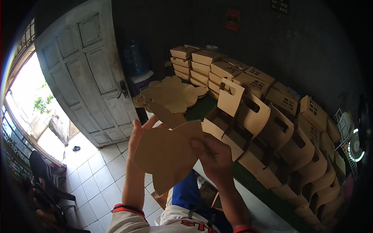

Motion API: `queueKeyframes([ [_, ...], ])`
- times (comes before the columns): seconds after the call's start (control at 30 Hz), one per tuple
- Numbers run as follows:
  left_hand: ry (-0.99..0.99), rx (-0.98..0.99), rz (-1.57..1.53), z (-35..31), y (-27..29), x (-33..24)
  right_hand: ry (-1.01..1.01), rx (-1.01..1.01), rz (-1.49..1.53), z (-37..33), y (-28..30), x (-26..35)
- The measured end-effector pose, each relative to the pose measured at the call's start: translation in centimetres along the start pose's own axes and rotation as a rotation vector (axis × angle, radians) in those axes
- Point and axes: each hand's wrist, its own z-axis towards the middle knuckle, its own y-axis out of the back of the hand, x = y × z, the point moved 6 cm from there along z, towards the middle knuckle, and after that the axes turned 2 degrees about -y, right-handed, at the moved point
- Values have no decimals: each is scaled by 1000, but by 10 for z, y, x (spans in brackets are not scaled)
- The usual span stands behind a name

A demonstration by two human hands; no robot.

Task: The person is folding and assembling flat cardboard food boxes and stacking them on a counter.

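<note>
In front of my body I hold a flat brown cardboard box blank (167,151) with curved flaps, tilted up above my lap. My right hand (214,157) grips its right edge, thumb on the near face and fingers bent around behind. At the left edge is my left hand (136,136), its thumb up along the side; some of its fingers are hidden behind the cardboard. Just beyond, a stack of similar flat blanks (171,95) lies on the green-topped table (200,108).
Rows of open cardboard boxes with cut-out handles (254,110) line the table's right side. Behind them are stacked closed boxes (225,70). A blue water jug (136,58) stands by the white door (81,73). Dark plastic chairs (44,167) are at left, a small fan (354,145) at right.
</note>
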Motion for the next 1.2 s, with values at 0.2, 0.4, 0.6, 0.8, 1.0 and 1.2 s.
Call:
queueKeyframes([
  [0.2,-34,-57,299,-16,-30,2,24,41,364,5,-2,-22],
  [0.4,98,77,381,-40,-30,-5,382,12,-427,-18,-5,11],
  [0.6,-1,-18,830,-59,-37,-24,413,60,-550,-31,-20,19],
  [0.8,-48,-168,1034,-61,-44,-6,326,186,-288,-23,-20,2],
  [1.0,-4,-78,1189,-56,-45,7,168,13,86,10,20,5],
  [1.2,18,16,1144,-46,-55,13,317,220,-205,5,17,19],
])
